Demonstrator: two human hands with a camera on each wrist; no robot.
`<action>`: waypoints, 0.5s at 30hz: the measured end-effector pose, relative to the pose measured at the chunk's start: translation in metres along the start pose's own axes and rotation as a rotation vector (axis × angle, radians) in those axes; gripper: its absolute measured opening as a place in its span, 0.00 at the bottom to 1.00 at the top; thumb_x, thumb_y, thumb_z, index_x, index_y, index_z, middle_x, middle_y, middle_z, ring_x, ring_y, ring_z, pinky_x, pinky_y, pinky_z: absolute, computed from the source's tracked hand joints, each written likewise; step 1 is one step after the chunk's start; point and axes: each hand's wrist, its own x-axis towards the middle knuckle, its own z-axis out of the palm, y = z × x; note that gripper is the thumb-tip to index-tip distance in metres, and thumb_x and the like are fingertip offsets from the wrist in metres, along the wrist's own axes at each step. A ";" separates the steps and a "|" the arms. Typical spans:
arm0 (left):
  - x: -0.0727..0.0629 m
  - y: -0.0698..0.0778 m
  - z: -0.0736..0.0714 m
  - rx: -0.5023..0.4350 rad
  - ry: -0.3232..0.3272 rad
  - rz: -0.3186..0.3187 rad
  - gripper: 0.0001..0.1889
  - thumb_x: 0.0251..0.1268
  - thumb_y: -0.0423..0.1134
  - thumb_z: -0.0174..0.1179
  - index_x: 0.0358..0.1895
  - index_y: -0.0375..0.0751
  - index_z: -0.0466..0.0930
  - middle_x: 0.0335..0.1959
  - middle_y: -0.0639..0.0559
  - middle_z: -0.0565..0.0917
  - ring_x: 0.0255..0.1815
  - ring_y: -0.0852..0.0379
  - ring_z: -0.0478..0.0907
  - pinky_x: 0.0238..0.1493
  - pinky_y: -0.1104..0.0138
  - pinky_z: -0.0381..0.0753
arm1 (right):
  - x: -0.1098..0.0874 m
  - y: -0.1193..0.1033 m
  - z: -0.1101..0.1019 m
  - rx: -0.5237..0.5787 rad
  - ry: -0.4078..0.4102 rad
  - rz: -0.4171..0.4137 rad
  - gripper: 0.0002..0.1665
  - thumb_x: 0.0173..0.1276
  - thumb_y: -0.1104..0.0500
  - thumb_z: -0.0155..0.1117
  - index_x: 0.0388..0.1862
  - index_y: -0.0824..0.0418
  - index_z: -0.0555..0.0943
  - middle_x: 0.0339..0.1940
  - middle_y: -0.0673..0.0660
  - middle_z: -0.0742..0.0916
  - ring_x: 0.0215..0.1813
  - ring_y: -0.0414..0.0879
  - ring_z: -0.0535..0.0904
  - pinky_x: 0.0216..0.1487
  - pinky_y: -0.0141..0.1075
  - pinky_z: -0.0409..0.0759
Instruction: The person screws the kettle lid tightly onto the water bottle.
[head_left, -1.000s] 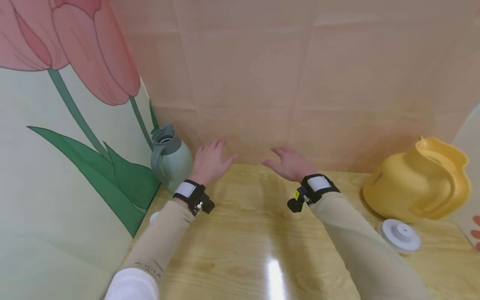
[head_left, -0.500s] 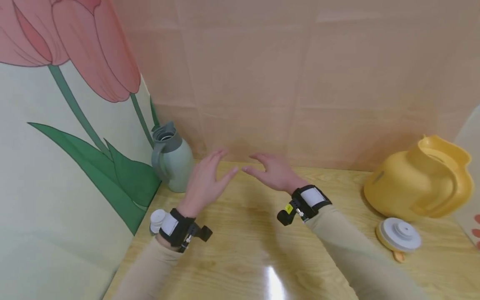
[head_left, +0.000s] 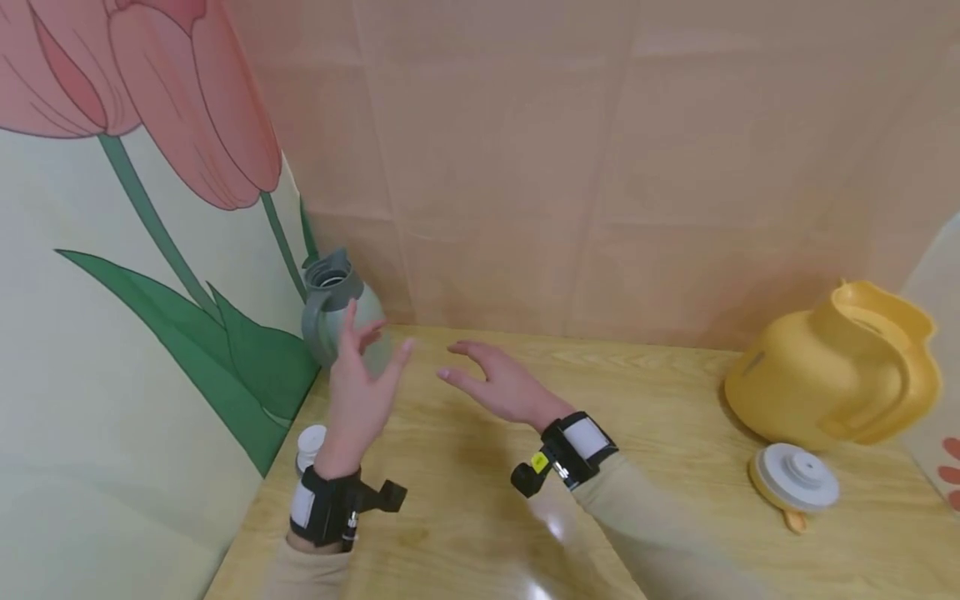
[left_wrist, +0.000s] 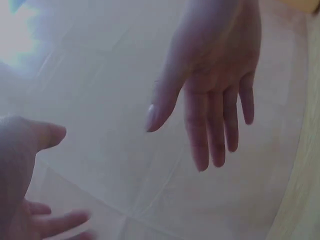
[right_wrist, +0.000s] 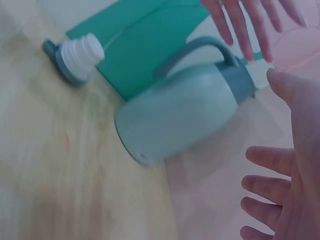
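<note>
Apparently nothing grasped: left hand (head_left: 362, 404), splayed, before the green jug (right_wrist: 177, 112) on the counter (head_left: 450, 533); right hand (head_left: 508, 387), empty, right of it. Careless left swing might topple the jug.

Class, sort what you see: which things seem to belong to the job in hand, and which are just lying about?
Probably in the job, being nearest the hands:
- left hand
- right hand
- pale green jug
- white-and-grey stopper

Apparently just lying about:
- yellow jug
- white-and-yellow stopper
- tulip-print backdrop
</note>
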 end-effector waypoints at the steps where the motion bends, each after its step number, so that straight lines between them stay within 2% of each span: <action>1: 0.000 -0.004 0.000 0.030 0.043 0.009 0.45 0.69 0.50 0.67 0.80 0.37 0.52 0.72 0.41 0.68 0.74 0.40 0.60 0.70 0.41 0.58 | 0.000 -0.001 0.005 0.012 -0.007 0.002 0.48 0.73 0.24 0.47 0.76 0.56 0.69 0.76 0.57 0.71 0.77 0.53 0.63 0.74 0.51 0.59; 3: 0.003 -0.013 0.001 0.096 0.133 0.012 0.45 0.67 0.51 0.69 0.78 0.34 0.55 0.77 0.36 0.58 0.78 0.38 0.46 0.72 0.39 0.48 | 0.001 -0.004 0.013 0.029 -0.025 0.006 0.48 0.73 0.24 0.46 0.77 0.56 0.68 0.77 0.56 0.70 0.77 0.52 0.62 0.75 0.51 0.59; 5: 0.009 -0.025 -0.001 0.158 0.199 -0.021 0.49 0.64 0.54 0.70 0.78 0.33 0.53 0.80 0.34 0.46 0.79 0.36 0.35 0.72 0.37 0.41 | 0.002 -0.006 0.021 0.042 -0.039 0.008 0.48 0.73 0.24 0.46 0.77 0.55 0.68 0.78 0.56 0.68 0.78 0.52 0.61 0.75 0.51 0.58; 8: 0.025 -0.044 -0.005 0.168 0.231 -0.154 0.59 0.62 0.62 0.68 0.81 0.35 0.41 0.81 0.37 0.35 0.79 0.39 0.27 0.73 0.39 0.36 | 0.003 -0.007 0.029 0.061 -0.050 0.014 0.47 0.74 0.25 0.46 0.78 0.55 0.67 0.79 0.57 0.66 0.78 0.53 0.59 0.75 0.51 0.57; 10: 0.036 -0.057 -0.008 0.132 0.220 -0.260 0.63 0.61 0.67 0.66 0.81 0.37 0.33 0.81 0.38 0.33 0.80 0.41 0.27 0.75 0.43 0.36 | 0.005 -0.005 0.033 0.073 -0.053 0.019 0.47 0.74 0.25 0.46 0.78 0.55 0.66 0.80 0.58 0.65 0.78 0.53 0.59 0.75 0.52 0.58; 12: 0.047 -0.067 -0.010 0.060 0.218 -0.352 0.63 0.61 0.69 0.64 0.81 0.37 0.31 0.81 0.38 0.36 0.80 0.43 0.31 0.77 0.49 0.38 | 0.006 -0.005 0.037 0.092 -0.057 0.029 0.47 0.74 0.25 0.46 0.79 0.55 0.66 0.80 0.58 0.65 0.79 0.53 0.59 0.75 0.52 0.58; 13: 0.051 -0.072 -0.010 0.019 0.223 -0.391 0.62 0.62 0.70 0.62 0.81 0.36 0.33 0.81 0.37 0.40 0.80 0.44 0.35 0.77 0.52 0.40 | 0.006 -0.005 0.038 0.099 -0.057 0.033 0.48 0.74 0.25 0.46 0.79 0.55 0.65 0.80 0.58 0.65 0.79 0.53 0.59 0.75 0.52 0.58; 15: 0.058 -0.080 -0.011 -0.063 0.259 -0.426 0.54 0.65 0.69 0.60 0.78 0.32 0.46 0.76 0.34 0.54 0.76 0.44 0.50 0.75 0.56 0.50 | 0.006 -0.005 0.041 0.120 -0.062 0.045 0.48 0.74 0.25 0.46 0.79 0.56 0.65 0.80 0.58 0.65 0.79 0.53 0.59 0.75 0.52 0.57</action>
